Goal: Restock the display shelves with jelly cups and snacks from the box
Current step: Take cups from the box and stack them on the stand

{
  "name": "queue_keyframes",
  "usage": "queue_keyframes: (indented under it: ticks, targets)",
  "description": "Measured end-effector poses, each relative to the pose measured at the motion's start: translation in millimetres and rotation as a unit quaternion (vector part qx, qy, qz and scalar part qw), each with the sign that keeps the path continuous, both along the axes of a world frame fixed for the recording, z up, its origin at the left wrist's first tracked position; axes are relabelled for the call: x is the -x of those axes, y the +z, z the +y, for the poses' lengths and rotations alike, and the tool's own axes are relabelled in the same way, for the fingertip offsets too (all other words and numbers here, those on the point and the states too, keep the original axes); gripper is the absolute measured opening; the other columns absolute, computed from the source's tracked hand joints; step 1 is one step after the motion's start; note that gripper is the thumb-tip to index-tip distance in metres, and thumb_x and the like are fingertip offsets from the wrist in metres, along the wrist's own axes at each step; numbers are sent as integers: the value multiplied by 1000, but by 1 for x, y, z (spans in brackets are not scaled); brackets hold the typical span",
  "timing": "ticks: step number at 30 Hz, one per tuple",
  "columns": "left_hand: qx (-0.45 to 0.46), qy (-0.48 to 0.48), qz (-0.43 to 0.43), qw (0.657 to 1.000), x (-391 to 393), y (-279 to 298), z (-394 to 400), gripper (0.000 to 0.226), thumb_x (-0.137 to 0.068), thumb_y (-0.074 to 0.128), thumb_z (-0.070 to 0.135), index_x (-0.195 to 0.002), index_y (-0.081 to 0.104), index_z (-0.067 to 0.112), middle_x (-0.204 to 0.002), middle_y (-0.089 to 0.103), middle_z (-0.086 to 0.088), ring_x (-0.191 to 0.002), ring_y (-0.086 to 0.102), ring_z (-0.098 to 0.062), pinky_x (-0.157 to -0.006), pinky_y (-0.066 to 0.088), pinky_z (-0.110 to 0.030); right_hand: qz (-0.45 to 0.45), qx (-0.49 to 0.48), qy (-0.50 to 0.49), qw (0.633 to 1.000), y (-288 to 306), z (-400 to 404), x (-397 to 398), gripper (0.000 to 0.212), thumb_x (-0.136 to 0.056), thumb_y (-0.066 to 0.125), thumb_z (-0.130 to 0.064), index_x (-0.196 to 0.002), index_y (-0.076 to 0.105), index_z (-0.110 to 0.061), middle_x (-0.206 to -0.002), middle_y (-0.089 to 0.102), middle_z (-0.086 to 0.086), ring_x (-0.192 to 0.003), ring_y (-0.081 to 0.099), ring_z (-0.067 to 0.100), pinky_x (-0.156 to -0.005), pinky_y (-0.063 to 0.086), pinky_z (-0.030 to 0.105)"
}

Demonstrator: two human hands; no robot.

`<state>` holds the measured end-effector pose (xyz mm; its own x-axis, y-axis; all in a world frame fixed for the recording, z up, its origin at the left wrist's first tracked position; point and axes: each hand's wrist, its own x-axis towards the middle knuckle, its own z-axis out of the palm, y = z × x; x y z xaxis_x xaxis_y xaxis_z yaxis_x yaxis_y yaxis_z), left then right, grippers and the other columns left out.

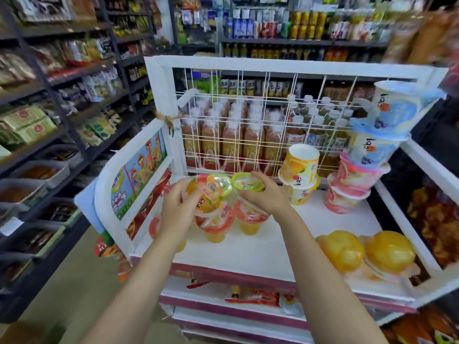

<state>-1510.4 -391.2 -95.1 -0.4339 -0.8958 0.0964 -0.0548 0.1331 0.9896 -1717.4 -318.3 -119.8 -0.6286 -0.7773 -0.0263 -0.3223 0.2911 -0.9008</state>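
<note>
The left hand [177,209] grips an orange jelly cup [207,192], the right hand [264,194] curls over a green-lidded cup [248,182], fingertips hidden, both blurred.

Small grocery shop: aisle shelves [62,78] packed with snacks, bottled drinks [238,135], white display rack [273,68].

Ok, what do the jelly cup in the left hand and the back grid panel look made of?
The jelly cup in the left hand looks like thin clear plastic with a glossy film lid: the orange filling shows through. The grid panel looks like white-coated metal wire: thin crossed rods, bottles visible behind.
</note>
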Motion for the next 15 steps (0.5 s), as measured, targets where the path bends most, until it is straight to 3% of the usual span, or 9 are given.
queue_keyframes:
  ticks: [3,5,8,10,11,13,15]
  targets:
    - [-6,-5,-3,1000,-1,-1,-3,13,-97,62,29,-107,64,38,-107,65,20,-101,61,5,-74,45,-11,6,4,-1,1000,-3,1,-3,65,-86,76,-30,-145,48,-25,-148,46,-4,-102,58,11,-82,41,21]
    - [1,-10,0,1000,-1,-1,-2,14,-98,61,27,-100,62,41,-100,66,20,-90,62,11,-64,45,-6,12,1,-3,1000,-5,2,-2,59,-88,74,-31,-143,51,-26,-150,46,-5,-115,58,16,-91,42,25]
    - [9,-5,5,1000,-1,4,-2,16,-98,60,31,-112,66,32,-106,66,19,-96,61,8,-67,43,-7,107,11,-38,993,-3,10,-7,52,-90,70,-34,-139,55,-26,-145,52,1,-134,47,19,-112,35,33]
    - [2,-10,18,1000,4,9,-4,17,-99,58,29,-112,69,28,-107,68,16,-99,62,4,-67,43,-5,162,79,-55,982,3,20,-15,45,-89,71,-36,-132,61,-27,-134,58,-1,-127,49,14,-111,40,42]
    - [-5,-17,20,1000,8,12,-4,15,-99,58,29,-108,69,31,-106,68,16,-99,62,4,-67,44,-6,146,113,-29,982,10,25,-21,44,-88,73,-37,-130,62,-29,-131,58,-4,-123,51,8,-106,44,42]
    - [-11,-43,6,999,19,18,-2,12,-100,57,33,-104,66,39,-106,64,22,-99,58,7,-72,43,-12,54,142,83,985,26,36,-35,59,-78,81,-43,-132,58,-38,-135,55,-8,-120,55,4,-99,52,37]
    - [-2,-81,-20,996,31,26,6,12,-100,55,36,-107,64,38,-99,60,26,-88,58,14,-66,44,-11,33,133,153,979,35,43,-46,81,-68,87,-44,-140,48,-41,-140,51,-10,-123,55,9,-97,53,35]
